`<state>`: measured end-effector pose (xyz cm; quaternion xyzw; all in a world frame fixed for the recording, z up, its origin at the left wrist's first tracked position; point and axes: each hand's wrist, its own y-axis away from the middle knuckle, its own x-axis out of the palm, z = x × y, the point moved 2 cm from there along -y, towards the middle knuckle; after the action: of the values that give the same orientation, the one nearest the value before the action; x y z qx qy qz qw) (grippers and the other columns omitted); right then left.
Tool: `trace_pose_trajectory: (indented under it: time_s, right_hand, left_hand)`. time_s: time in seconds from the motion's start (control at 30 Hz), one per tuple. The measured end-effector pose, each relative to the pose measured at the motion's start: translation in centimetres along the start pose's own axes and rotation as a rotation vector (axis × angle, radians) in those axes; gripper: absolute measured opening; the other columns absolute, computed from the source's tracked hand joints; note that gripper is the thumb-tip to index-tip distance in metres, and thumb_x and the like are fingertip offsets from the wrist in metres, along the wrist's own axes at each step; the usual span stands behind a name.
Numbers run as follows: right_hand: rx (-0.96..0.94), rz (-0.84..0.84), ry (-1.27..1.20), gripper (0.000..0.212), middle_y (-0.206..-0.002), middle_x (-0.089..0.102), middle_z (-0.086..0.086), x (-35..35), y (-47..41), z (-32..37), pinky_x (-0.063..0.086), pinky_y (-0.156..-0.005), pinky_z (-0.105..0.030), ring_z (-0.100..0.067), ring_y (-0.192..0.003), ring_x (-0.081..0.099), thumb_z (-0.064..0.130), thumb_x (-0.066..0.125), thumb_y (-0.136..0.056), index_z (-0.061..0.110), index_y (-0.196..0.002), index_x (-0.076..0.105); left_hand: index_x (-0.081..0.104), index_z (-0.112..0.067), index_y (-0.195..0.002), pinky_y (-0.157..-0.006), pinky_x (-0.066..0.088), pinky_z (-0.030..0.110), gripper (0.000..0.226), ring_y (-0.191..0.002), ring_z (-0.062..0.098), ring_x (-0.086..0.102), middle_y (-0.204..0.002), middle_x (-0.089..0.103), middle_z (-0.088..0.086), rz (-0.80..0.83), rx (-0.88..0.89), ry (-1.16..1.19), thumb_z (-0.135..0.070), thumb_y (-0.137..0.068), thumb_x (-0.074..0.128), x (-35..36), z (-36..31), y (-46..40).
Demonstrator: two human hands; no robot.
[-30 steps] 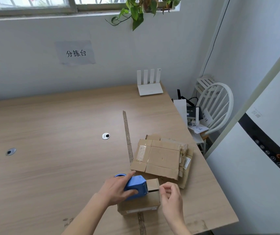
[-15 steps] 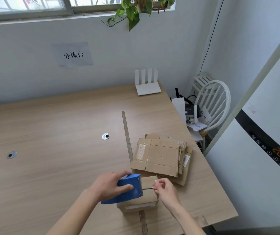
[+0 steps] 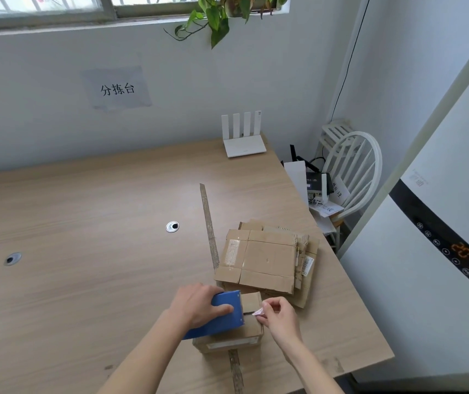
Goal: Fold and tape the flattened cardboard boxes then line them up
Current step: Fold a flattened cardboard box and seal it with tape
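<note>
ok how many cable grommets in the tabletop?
2 in view: one grommet mid-table, left of the tape strip; another grommet near the left edge. The cardboard could hide more.

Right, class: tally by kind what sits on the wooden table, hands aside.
Folded cardboard box: 1
Stack of flattened cardboard boxes: 1
Blue tape dispenser: 1
White router: 1
Metal cable grommets: 2
Total: 6

Folded cardboard box [image 3: 251,331] on wooden counter [image 3: 85,251], blue tape dispenser [image 3: 221,315] held on it by left hand [image 3: 199,304], tape end [image 3: 258,312] pinched by right hand [image 3: 280,319], flattened boxes [image 3: 267,260] stacked just behind, white router [image 3: 244,137] at far edge.
</note>
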<state>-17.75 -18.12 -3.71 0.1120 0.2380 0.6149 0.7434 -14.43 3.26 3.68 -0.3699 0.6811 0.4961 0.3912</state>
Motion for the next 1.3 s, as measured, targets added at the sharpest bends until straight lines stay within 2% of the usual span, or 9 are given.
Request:
trace_pose_trajectory:
  time_s: [0.3, 0.43, 0.63, 0.7, 0.77, 0.8, 0.97, 1.1, 1.3]
  right_hand:
    - [0.069, -0.066, 0.037, 0.007, -0.093, 0.069, -0.008, -0.5, -0.5, -0.5, 0.056, -0.06, -0.018, -0.016, -0.076, 0.073, 0.016, 0.056, -0.102, 0.013, -0.098, 0.062]
    - [0.124, -0.05, 0.046, 0.006, -0.091, 0.07, -0.009, -0.7, -1.2, -1.1, 0.059, -0.065, -0.023, -0.017, -0.074, 0.072, 0.015, 0.058, -0.101, 0.012, -0.099, 0.063]
    - [0.164, -0.033, 0.083, 0.005, -0.103, 0.072, -0.007, -0.2, -1.8, -2.5, 0.059, -0.069, -0.023, -0.017, -0.089, 0.068, 0.016, 0.064, -0.098, 0.018, -0.098, 0.069]
    - [0.207, -0.013, 0.071, 0.025, -0.108, 0.072, -0.006, 0.1, -1.8, -2.9, 0.061, -0.08, -0.031, -0.019, -0.094, 0.068, 0.019, 0.068, -0.096, 0.02, -0.121, 0.065]
    - [0.284, 0.008, 0.047, 0.068, -0.107, 0.068, -0.001, 0.1, -1.8, -3.6, 0.059, -0.089, -0.036, -0.02, -0.101, 0.065, 0.025, 0.073, -0.092, 0.025, -0.152, 0.039]
    - [0.287, -0.002, 0.075, 0.076, -0.105, 0.066, 0.001, -0.1, -1.8, -3.8, 0.058, -0.089, -0.037, -0.019, -0.101, 0.065, 0.028, 0.074, -0.091, 0.027, -0.155, 0.033]
    - [0.038, -0.054, 0.25, 0.017, -0.1, 0.069, 0.012, 0.5, -1.3, -2.1, 0.058, -0.085, -0.034, -0.011, -0.095, 0.065, 0.043, 0.069, -0.091, 0.034, -0.105, 0.065]
    - [0.044, 0.006, 0.311, 0.037, -0.098, 0.065, 0.014, 1.2, -0.6, -1.7, 0.047, -0.071, -0.021, -0.004, -0.089, 0.059, 0.048, 0.081, -0.079, 0.033, -0.105, 0.059]
    - [-0.021, -0.03, 0.439, 0.026, -0.096, 0.066, 0.014, 1.3, -0.7, -1.2, 0.05, -0.072, -0.027, -0.009, -0.089, 0.061, 0.043, 0.079, -0.082, 0.032, -0.095, 0.059]
  left_hand:
    - [0.065, -0.032, -0.12, -0.063, 0.04, 0.028, 0.055, -0.091, 0.016, 0.063, -0.107, 0.07, -0.006, 0.0, -0.001, -0.07, -0.073, -0.087, 0.048, 0.0, -1.7, -1.5]
    - [0.065, -0.033, -0.12, -0.061, 0.035, 0.027, 0.054, -0.089, 0.016, 0.062, -0.106, 0.07, -0.007, -0.024, 0.019, -0.062, -0.072, -0.088, 0.047, -0.1, -1.7, -1.6]
    - [0.062, -0.037, -0.128, -0.074, 0.052, 0.031, 0.06, -0.087, 0.013, 0.063, -0.11, 0.07, -0.011, -0.043, 0.056, 0.013, -0.076, -0.087, 0.041, 0.8, -0.8, -1.4]
    - [0.061, -0.038, -0.128, -0.076, 0.054, 0.033, 0.063, -0.086, 0.012, 0.064, -0.109, 0.07, -0.011, -0.049, 0.068, 0.034, -0.079, -0.085, 0.04, 1.1, -0.4, -1.4]
    - [0.061, -0.039, -0.127, -0.074, 0.053, 0.031, 0.063, -0.083, 0.011, 0.064, -0.108, 0.07, -0.012, -0.063, 0.084, 0.037, -0.079, -0.084, 0.04, 1.2, -0.4, -1.5]
    - [0.061, -0.039, -0.127, -0.073, 0.053, 0.031, 0.062, -0.083, 0.01, 0.064, -0.107, 0.071, -0.012, -0.065, 0.089, 0.038, -0.079, -0.084, 0.04, 1.3, -0.4, -1.5]
    - [0.061, -0.038, -0.127, -0.074, 0.053, 0.03, 0.059, -0.083, 0.01, 0.064, -0.107, 0.071, -0.011, -0.06, 0.099, 0.036, -0.077, -0.086, 0.042, 1.0, -0.4, -1.6]
    - [0.059, -0.039, -0.129, -0.074, 0.054, 0.03, 0.061, -0.082, 0.011, 0.064, -0.107, 0.071, -0.011, -0.066, 0.094, 0.012, -0.078, -0.086, 0.04, 1.2, -0.3, -1.5]
    - [0.059, -0.042, -0.129, -0.071, 0.051, 0.031, 0.055, -0.082, 0.013, 0.063, -0.104, 0.071, -0.01, -0.06, 0.08, -0.055, -0.075, -0.089, 0.04, 0.8, 0.6, -0.4]
